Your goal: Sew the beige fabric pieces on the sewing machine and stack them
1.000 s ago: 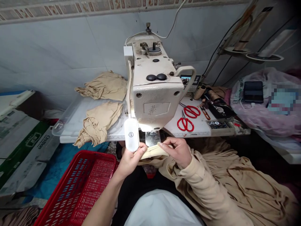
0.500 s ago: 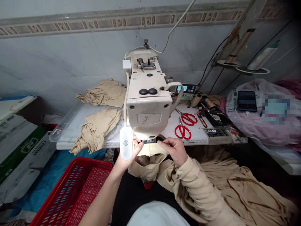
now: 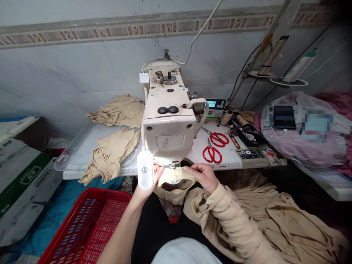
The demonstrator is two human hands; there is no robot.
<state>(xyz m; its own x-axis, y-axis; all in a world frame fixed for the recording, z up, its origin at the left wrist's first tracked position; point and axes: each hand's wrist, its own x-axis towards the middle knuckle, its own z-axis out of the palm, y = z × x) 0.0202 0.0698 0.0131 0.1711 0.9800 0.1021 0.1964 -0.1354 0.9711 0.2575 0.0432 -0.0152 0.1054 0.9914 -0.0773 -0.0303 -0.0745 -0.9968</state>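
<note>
A sewing machine [image 3: 169,135] stands in front of me, its lit needle area low at the front. Under the presser foot [image 3: 172,167] lies the band of a beige garment [image 3: 178,173], stretched between my hands. My left hand [image 3: 154,178] pinches the band's left end, partly hidden behind a white lamp [image 3: 145,169]. The right end is gripped between the thumb and fingers of my right hand [image 3: 204,176]. Below the band the rest of the garment hangs in a loop toward my lap. Beige fabric also bunches around my right forearm.
Two pairs of red-handled scissors [image 3: 212,154] lie right of the machine, near a parts tray [image 3: 249,154]. Beige garments [image 3: 110,154] are piled on the left of the table [image 3: 90,172]. A red basket [image 3: 85,194] stands below left. More beige fabric [image 3: 288,216] heaps at the right.
The view has shifted slightly. The band now bows up more between my hands, and a pale round machine part shows beneath it. Both hands keep their grip.
</note>
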